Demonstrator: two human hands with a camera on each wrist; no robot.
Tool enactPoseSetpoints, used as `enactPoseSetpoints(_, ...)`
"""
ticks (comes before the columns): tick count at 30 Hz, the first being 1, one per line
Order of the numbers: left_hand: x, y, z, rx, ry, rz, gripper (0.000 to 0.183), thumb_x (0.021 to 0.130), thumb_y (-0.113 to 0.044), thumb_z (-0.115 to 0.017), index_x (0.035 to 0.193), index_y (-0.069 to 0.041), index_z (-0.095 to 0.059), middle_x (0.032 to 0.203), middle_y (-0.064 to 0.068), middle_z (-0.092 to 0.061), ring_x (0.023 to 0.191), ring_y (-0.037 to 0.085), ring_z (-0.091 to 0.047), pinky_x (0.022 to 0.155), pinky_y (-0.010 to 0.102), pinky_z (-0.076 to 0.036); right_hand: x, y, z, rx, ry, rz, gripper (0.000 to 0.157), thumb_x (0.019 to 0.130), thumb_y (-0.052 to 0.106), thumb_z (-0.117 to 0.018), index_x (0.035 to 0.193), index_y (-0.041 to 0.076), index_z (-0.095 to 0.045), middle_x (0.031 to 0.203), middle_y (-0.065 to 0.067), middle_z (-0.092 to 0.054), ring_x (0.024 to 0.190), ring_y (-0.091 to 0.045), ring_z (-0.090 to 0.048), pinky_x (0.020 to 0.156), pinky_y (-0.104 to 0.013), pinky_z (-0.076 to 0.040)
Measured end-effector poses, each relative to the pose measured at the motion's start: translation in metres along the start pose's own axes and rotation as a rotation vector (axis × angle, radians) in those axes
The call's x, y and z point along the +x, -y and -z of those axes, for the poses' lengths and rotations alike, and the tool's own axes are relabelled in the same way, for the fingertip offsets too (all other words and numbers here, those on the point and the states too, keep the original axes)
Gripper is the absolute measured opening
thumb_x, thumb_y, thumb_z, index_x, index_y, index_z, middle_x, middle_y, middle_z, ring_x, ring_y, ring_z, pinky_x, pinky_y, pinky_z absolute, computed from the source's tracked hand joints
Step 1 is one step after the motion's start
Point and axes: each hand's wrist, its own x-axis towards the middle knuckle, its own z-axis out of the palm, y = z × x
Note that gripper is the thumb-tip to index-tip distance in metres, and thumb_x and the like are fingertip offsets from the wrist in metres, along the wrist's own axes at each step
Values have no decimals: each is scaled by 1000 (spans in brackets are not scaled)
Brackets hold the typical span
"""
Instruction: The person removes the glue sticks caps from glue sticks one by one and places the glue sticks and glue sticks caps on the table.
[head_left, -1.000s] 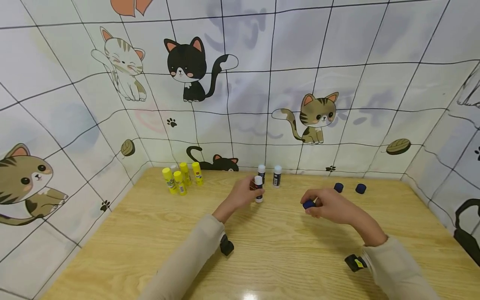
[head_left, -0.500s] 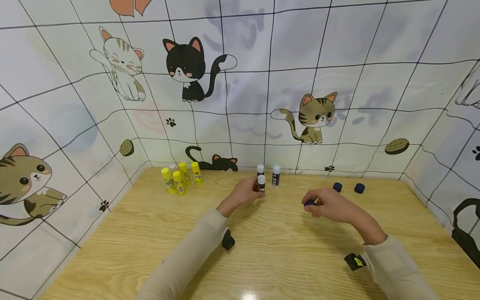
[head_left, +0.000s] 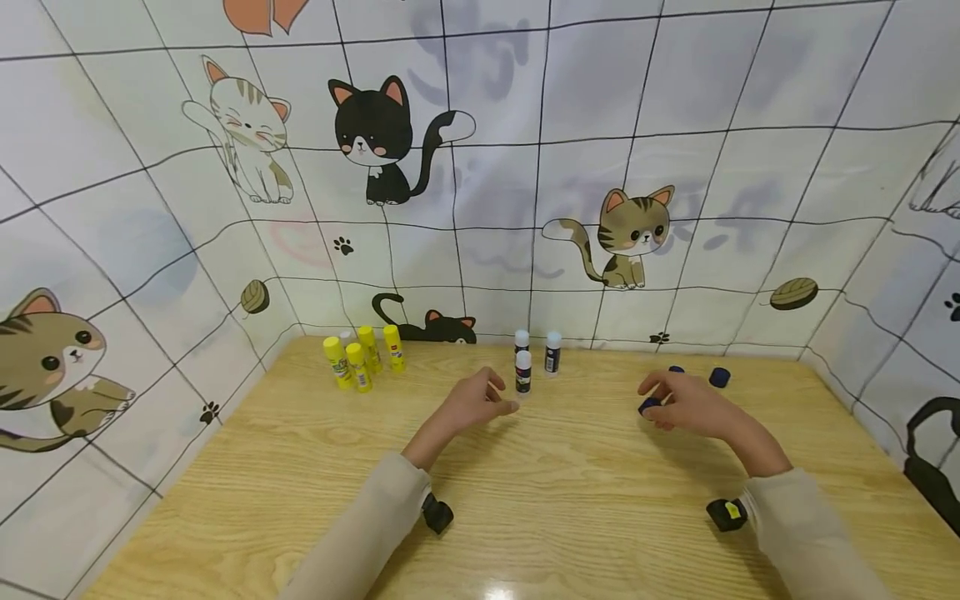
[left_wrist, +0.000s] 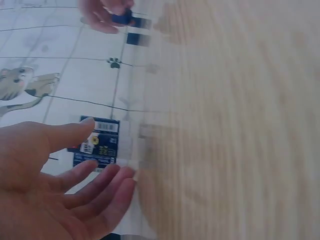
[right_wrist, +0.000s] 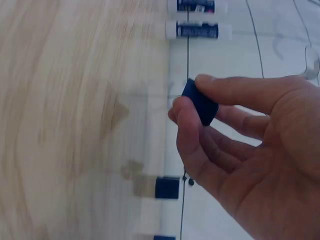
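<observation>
My left hand [head_left: 468, 402] is held just left of the nearest white-topped glue stick [head_left: 522, 377], fingers spread and holding nothing. That stick stands upright with a dark label. Two more like it, a partly covered glue stick [head_left: 522, 337] and a right-hand glue stick [head_left: 552, 353], stand close behind. My right hand [head_left: 693, 404] pinches a dark blue cap [right_wrist: 200, 102] between thumb and fingers, above the table. Two similar caps sit on the table beyond it: one blue cap [head_left: 720, 377] in plain sight, another blue cap [head_left: 677, 369] mostly hidden by the hand.
At the back left several yellow glue sticks [head_left: 358, 367] stand upright in a group, with a white top peeking out behind them. The wooden table [head_left: 570, 517] ends at a cat-printed wall covering [head_left: 495, 167]. A black strap-like object [head_left: 930, 450] hangs at the far right.
My left hand set the glue stick down in front of the other two, let go and drew back to the left. The right hand moved right with the blue cap.
</observation>
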Motion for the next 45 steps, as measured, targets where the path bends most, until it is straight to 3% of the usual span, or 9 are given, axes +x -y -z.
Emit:
enactPoseSetpoints(5, -11, -6, 1, -4, 99, -53, 36, 91, -42, -64, 112, -14, -59, 104, 6, -65, 78, 17, -67, 67, 32, -52, -4, -22, 10, -63, -92, -99, 41, 89, 21, -67, 118, -6, -56, 105, -22, -64, 76, -17, -65, 65, -32, -52)
enactPoseSetpoints(13, -20, -25, 1, 71, 244, -199, 40, 93, -41, -60, 120, -11, -60, 107, 2, -66, 88, 10, -64, 72, 25, -51, 0, -46, 19, -150, -158, -152, 37, 90, 17, -65, 118, -6, -58, 110, -32, -62, 71, -16, -65, 64, -33, -51)
enactPoseSetpoints(21, -24, -31, -3, 124, 276, -227, 39, 94, -41, -60, 121, -12, -60, 108, 2, -67, 92, 11, -63, 76, 24, -50, 0, -48, 20, -205, -184, -155, 36, 89, 17, -65, 116, -5, -59, 107, -31, -64, 72, -17, -65, 63, -34, -50)
enactPoseSetpoints(30, -23, -29, -4, 174, 281, -250, 38, 94, -41, -59, 120, -12, -60, 107, 1, -68, 93, 8, -63, 77, 22, -50, -2, -45, 21, -219, -176, -172, 41, 90, 23, -65, 121, -2, -57, 109, -29, -65, 90, -35, -64, 71, -45, -51)
enactPoseSetpoints(34, -23, -27, 0, 174, 270, -238, 38, 94, -41, -59, 121, -13, -60, 108, 1, -68, 93, 9, -63, 77, 24, -50, -1, -41, 22, -234, -198, -128, 37, 91, 24, -64, 117, -1, -58, 111, -29, -64, 92, -36, -65, 71, -46, -51)
enactPoseSetpoints(39, -21, -20, 14, 154, 208, -199, 40, 94, -43, -58, 122, -14, -60, 109, 1, -66, 95, 11, -63, 77, 27, -51, 0, -33, 22, -248, -217, -83, 33, 91, 23, -65, 113, -1, -59, 110, -28, -64, 93, -37, -65, 66, -42, -52)
enactPoseSetpoints(42, -21, -16, 29, 146, 134, -183, 38, 95, -42, -58, 120, -14, -60, 110, 1, -66, 98, 14, -63, 78, 30, -52, 0, -30, 21, -261, -222, -70, 32, 90, 21, -65, 112, -1, -60, 108, -26, -65, 95, -38, -64, 67, -41, -52)
enactPoseSetpoints(45, -24, -11, 48, 144, 17, -151, 32, 95, -40, -59, 115, -15, -62, 109, 1, -66, 98, 17, -62, 77, 32, -52, 1, -27, 19, -278, -227, -49, 30, 90, 21, -65, 111, -1, -61, 107, -24, -66, 95, -38, -63, 68, -41, -52)
